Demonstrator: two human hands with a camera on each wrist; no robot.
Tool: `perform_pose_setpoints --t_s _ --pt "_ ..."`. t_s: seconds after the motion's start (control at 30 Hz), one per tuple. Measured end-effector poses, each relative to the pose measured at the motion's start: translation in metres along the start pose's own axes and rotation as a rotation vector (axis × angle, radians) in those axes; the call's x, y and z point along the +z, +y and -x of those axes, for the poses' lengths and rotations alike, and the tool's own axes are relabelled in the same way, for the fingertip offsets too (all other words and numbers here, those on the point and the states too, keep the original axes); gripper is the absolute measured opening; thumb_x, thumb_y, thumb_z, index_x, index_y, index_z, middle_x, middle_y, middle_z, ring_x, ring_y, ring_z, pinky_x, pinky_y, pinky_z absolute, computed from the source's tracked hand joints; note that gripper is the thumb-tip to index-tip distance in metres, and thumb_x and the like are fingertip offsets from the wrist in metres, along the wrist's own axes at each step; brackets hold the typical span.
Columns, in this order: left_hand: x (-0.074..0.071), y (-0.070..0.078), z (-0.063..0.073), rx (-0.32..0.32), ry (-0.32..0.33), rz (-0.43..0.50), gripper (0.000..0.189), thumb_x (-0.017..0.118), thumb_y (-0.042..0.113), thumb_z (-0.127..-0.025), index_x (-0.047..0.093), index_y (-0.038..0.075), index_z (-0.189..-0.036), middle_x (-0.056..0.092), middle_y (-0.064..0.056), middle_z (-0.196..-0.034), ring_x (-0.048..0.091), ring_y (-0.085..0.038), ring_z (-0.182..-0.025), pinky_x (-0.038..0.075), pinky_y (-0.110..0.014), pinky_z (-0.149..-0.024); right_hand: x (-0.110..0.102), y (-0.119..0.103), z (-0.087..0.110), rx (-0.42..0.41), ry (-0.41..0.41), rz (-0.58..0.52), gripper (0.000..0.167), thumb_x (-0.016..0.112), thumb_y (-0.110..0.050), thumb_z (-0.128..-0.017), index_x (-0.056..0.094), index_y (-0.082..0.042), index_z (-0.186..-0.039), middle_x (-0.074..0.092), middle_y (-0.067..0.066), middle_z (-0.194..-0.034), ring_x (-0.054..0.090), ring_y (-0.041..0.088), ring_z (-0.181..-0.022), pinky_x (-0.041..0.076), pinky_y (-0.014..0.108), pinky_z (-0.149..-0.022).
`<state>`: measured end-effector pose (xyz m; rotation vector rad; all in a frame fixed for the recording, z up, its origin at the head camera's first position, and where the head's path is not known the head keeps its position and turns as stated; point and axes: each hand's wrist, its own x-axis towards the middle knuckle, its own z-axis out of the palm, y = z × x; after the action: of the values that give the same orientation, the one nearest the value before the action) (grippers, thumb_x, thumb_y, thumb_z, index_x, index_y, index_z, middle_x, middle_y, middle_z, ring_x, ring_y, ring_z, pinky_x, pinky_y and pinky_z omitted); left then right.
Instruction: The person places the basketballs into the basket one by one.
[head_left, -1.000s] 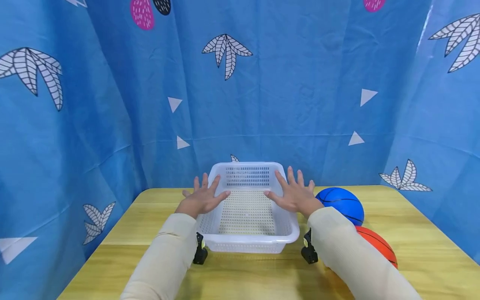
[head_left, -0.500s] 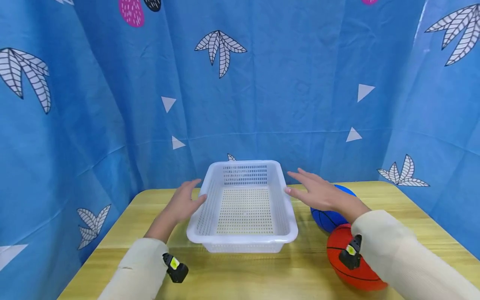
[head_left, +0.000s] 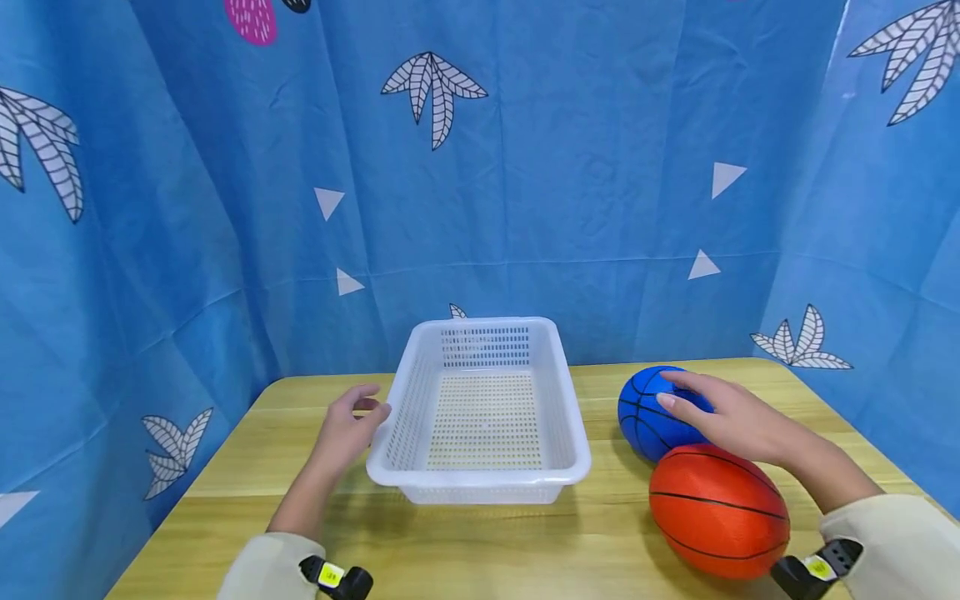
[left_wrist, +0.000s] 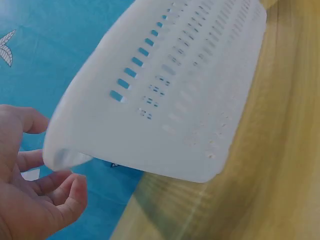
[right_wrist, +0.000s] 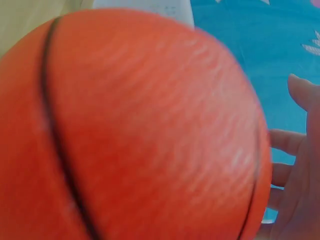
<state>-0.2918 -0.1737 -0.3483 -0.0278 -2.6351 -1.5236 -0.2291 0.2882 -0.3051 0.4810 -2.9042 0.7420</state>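
A white perforated plastic basket (head_left: 480,478) stands mid-table in the head view. Beside its left rim is my left hand (head_left: 351,425), fingers loosely bent. In the left wrist view, the fingertips (left_wrist: 40,122) lie right at the rim of the basket (left_wrist: 115,125), with no grip showing. My right hand (head_left: 731,417) reaches in from the right, fingers fairly straight, and overlaps a blue toy basketball (head_left: 643,417). Below that hand sits an orange-red toy basketball (head_left: 720,512). This orange-red ball (right_wrist: 145,130) fills most of the right wrist view, hiding part of the right hand (right_wrist: 300,165).
A wooden-topped table (head_left: 480,550) carries everything. Behind it and along both sides hangs a blue patterned curtain (head_left: 585,192). The orange-red ball sits in front of the blue one, close against it. Each wrist wears a small black camera (head_left: 336,577).
Both hands were spread over the basket and have parted. The right moved right to the blue ball, uncovering the orange-red one; the left drew to the basket's left rim, its fingers bending.
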Motion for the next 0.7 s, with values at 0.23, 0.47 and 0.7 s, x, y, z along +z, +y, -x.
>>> perform_pose_setpoints --t_s 0.23,0.47,0.7 --pt "0.004 -0.01 0.009 -0.061 -0.001 0.105 0.047 0.055 0.025 -0.094 0.043 0.006 -0.136 0.05 -0.018 -0.12 0.058 -0.026 -0.097 0.055 -0.033 -0.075 -0.001 0.015 0.012 0.032 0.04 -0.016 0.057 0.043 -0.04 -0.099 0.04 -0.001 -0.141 0.04 0.028 -0.14 0.037 0.05 -0.125 0.036 0.07 -0.091" --pt "0.01 -0.018 0.013 -0.076 -0.001 0.187 0.045 0.055 0.026 -0.094 0.046 0.003 -0.132 0.054 -0.017 -0.111 0.059 -0.021 -0.088 0.054 -0.03 -0.072 0.0 0.022 0.02 0.049 0.052 -0.026 0.056 0.042 -0.039 -0.099 0.04 -0.002 -0.14 0.04 0.029 -0.14 0.036 0.05 -0.125 0.035 0.071 -0.09" --pt "0.019 -0.024 0.018 -0.076 0.01 0.289 0.039 0.054 0.021 -0.094 0.049 0.002 -0.128 0.055 -0.016 -0.108 0.059 -0.022 -0.088 0.054 -0.028 -0.072 0.0 0.025 0.031 0.055 0.073 -0.037 0.055 0.043 -0.04 -0.099 0.041 -0.003 -0.14 0.04 0.027 -0.139 0.035 0.049 -0.125 0.037 0.072 -0.087"
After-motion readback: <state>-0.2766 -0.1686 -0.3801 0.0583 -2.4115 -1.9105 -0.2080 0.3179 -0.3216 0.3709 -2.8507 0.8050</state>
